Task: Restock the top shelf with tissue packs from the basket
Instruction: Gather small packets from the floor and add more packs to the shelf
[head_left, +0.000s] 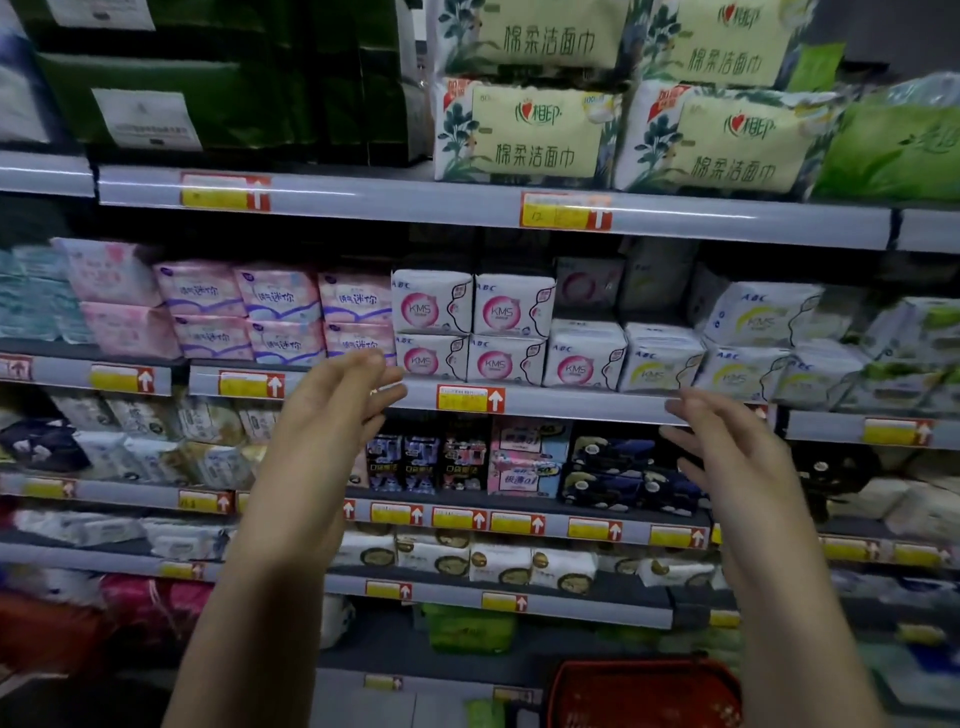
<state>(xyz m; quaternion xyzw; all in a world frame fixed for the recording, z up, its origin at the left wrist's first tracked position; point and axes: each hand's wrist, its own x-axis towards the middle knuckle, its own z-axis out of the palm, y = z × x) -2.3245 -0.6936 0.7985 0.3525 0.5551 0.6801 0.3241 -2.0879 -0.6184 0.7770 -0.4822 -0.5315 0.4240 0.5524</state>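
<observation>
Dim shop aisle: grey metal top shelf (415, 200) carries cream floral tissue packs (530, 135) stacked two high, faces outward for display; well below it left hand (337, 410) and right hand (727, 447) hang spread, empty, probably between packs; red plastic basket (644, 691) far below it, contents unclear.

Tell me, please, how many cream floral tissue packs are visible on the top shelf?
4: lower left pack, upper left pack, lower right pack, upper right pack. Others may be hidden behind.
</observation>
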